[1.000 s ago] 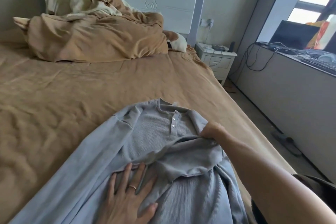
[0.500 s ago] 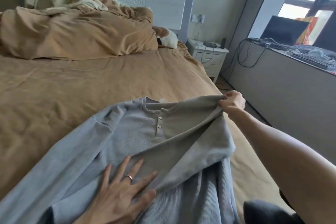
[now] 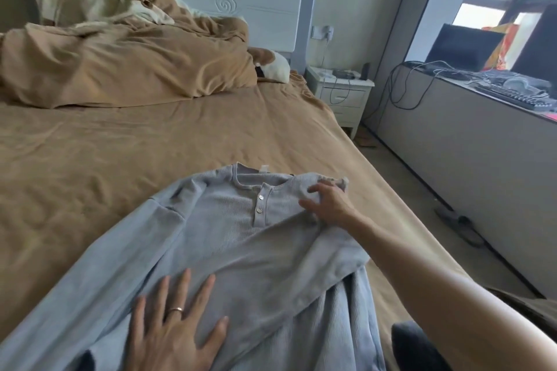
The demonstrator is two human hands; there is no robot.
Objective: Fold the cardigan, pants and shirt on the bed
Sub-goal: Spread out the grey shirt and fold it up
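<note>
A light blue-grey ribbed shirt (image 3: 229, 220) with a buttoned neck lies face up on the tan bed sheet (image 3: 126, 159). Its right sleeve is folded across the body toward the lower left. Its left sleeve stretches out to the lower left. My left hand (image 3: 174, 331), wearing a ring, lies flat with spread fingers on the folded sleeve near the bottom. My right hand (image 3: 328, 205) rests with fingers apart on the shirt's right shoulder, by the cuff. A dark garment (image 3: 413, 343) peeks out at the lower right.
A bunched tan duvet (image 3: 126, 69) and pillows (image 3: 66, 3) sit by the headboard. A white nightstand (image 3: 343, 96) stands to the right of the bed. A long ledge (image 3: 470, 141) with cables, a keyboard and a laptop runs along the window. The bed's right edge drops to the floor.
My right hand carried the gripped sleeve out to the right, then brought it back onto the shirt's shoulder and let go. The left hand stayed pressed on the shirt.
</note>
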